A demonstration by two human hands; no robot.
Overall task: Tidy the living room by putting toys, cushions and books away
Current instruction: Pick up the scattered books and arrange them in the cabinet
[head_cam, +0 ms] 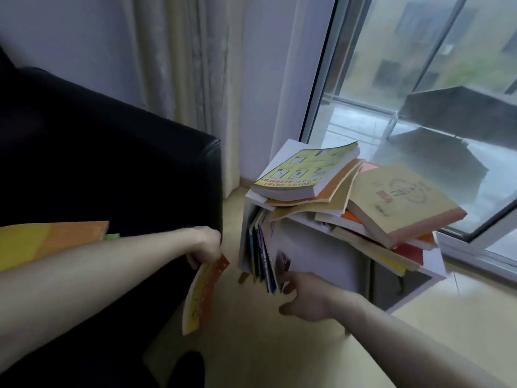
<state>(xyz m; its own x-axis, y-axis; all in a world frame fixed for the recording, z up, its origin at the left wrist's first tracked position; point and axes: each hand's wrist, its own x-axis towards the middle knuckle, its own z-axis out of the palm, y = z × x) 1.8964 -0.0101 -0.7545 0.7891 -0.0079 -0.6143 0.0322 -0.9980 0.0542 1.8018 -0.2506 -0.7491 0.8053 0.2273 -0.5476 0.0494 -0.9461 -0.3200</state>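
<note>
My left hand [205,246] pinches the top of a thin orange and yellow book [202,295], which hangs down beside the black sofa. My right hand [303,296] reaches to the upright books [261,256] standing in the small white shelf unit [321,256], with its fingers against their lower edges. A loose pile of books covers the shelf's top: a thick yellow-covered book [305,170] and a tan paperback [400,204] lie uppermost. Another yellow and orange book [50,242] lies at the left edge behind my left forearm.
A black leather sofa [98,163] fills the left side. Curtains [190,65] hang in the corner behind it. A large sliding window [419,93] stands right of the shelf. Pale floor [265,345] stretches between sofa and shelf.
</note>
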